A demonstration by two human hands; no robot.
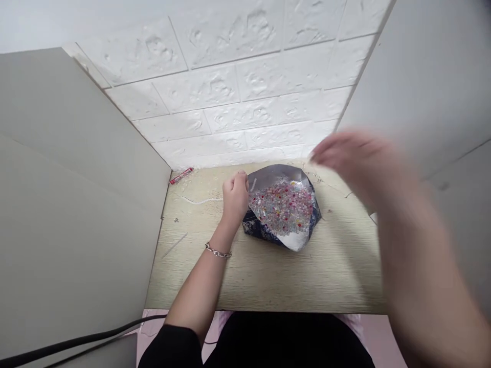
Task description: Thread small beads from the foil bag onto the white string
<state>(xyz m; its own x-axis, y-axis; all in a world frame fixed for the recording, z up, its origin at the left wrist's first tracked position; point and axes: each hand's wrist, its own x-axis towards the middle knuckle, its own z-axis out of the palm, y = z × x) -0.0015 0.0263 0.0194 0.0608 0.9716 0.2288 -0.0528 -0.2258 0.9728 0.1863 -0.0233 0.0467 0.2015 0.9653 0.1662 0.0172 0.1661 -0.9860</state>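
left hand [235, 197] is pinched shut on a strand [201, 200] beside the bag [284, 207]; right hand [355, 159] too blurry, can't tell its fingers.

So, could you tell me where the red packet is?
Head view: red packet lies at the far-left table corner by the wall, beyond the left hand.

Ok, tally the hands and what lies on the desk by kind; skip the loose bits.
Hands: 2, left hand and right hand
Foil bag of beads: 1
White bead strand: 1
Red packet: 1
Thin pale stick: 1
Total: 6
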